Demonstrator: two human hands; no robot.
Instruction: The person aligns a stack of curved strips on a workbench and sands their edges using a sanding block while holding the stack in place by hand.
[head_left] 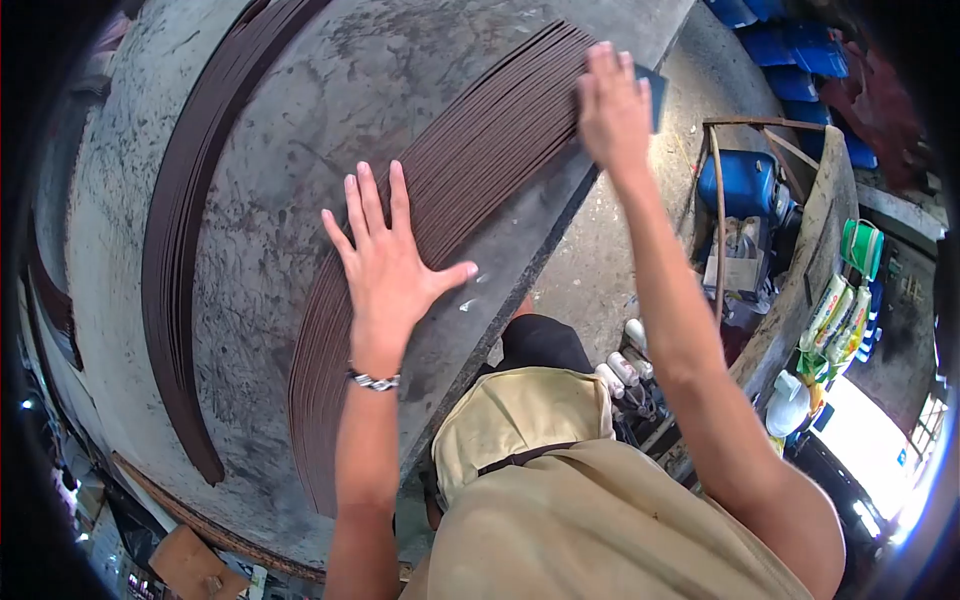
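A fanned stack of long, thin brown strips (490, 135) lies in a curve across the grey worktable (270, 220). My left hand (385, 265), with a braided bracelet at the wrist, rests on the strips, its fingers spread and the thumb over their near edge. At the far right end of the stack, my right hand (613, 115) is slightly blurred, its fingers stretched together over a dark flat piece (656, 97). That piece sticks out on the hand's right side; the rest of it is hidden beneath the palm.
Another curved bundle of brown strips (175, 240) lies farther left on the table. The table edge runs diagonally beside my apron (530, 400). At right stand a blue jerrycan (745, 180), a wooden-edged bench (815, 220) and white bottles (622, 370) below.
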